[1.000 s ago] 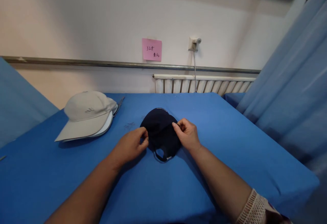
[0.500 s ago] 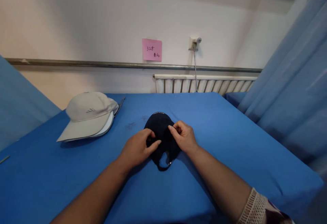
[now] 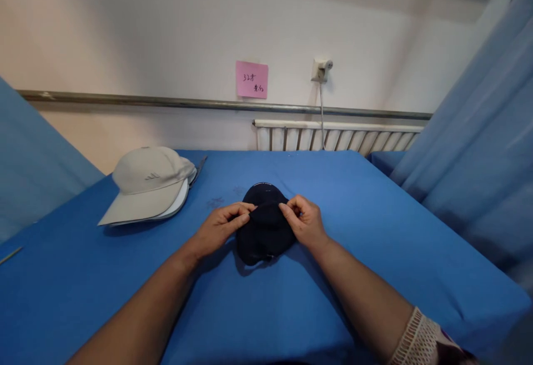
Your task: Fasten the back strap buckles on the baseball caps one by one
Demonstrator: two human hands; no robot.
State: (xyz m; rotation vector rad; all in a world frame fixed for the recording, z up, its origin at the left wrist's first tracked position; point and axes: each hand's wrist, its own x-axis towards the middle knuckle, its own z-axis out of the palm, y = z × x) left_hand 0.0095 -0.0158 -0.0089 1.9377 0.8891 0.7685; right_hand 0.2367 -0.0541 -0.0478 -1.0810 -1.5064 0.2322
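A black baseball cap (image 3: 266, 231) lies in front of me on the blue-covered table (image 3: 258, 315), its brim pointing away toward the wall. My left hand (image 3: 222, 225) pinches the cap's left side between thumb and fingers. On the opposite side, my right hand (image 3: 305, 221) is closed on the cap's fabric in the same way. Between the two hands the crown looks creased and partly folded. The cap's back strap, at the near edge, is mostly hidden.
Stacked caps, a beige one (image 3: 145, 179) on top, sit at the left. Blue curtains (image 3: 470, 148) hang on both sides. Behind the table are a radiator (image 3: 308, 136), a wall rail (image 3: 187, 102), a plugged-in cord (image 3: 322, 112) and a pink note (image 3: 252, 79). A thin stick (image 3: 10, 255) lies far left.
My left hand loosened, then pinched the cap again higher on its left side. The crown has folded over between my hands, and the strap opening is no longer visible. My right hand keeps its grip.
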